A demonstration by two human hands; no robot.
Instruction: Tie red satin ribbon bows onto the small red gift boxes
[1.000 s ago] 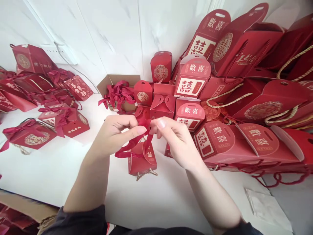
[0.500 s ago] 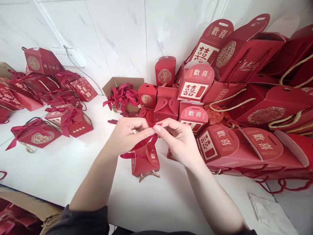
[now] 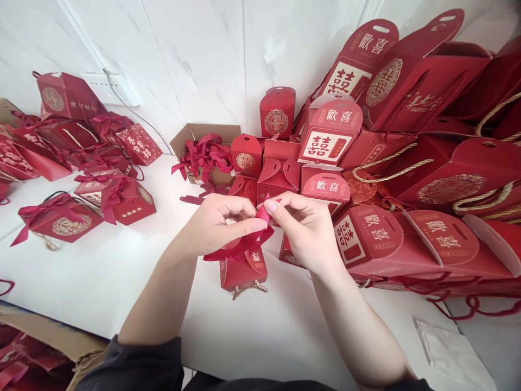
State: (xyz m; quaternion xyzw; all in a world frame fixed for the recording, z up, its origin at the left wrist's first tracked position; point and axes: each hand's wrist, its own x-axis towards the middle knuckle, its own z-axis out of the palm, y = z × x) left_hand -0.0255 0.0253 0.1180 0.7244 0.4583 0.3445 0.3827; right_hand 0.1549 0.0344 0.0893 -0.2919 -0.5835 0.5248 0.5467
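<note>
Between my hands is a red ribbon (image 3: 240, 247), pinched at both sides above a small red gift box (image 3: 241, 272). My left hand (image 3: 222, 224) is closed, thumb and fingers gripping the ribbon. My right hand (image 3: 303, 222) is closed as well, its thumb and forefinger pinching the ribbon near my left fingertips. The gift box stands on the white table below, with a twisted gold cord handle (image 3: 250, 289) at its near side. The ribbon and my hands hide much of the box's top.
Behind my hands, an open cardboard box (image 3: 228, 132) holds a heap of red ribbons (image 3: 207, 157). Stacked red gift boxes (image 3: 368, 239) fill the right side. Ribbon-tied boxes (image 3: 61, 220) are grouped at left. A white packet (image 3: 451, 353) lies at the lower right.
The ribbon between my fingers has shifted: it now bunches lower and wider over the box, with a pointed end up between my fingertips. The view has tilted slightly.
</note>
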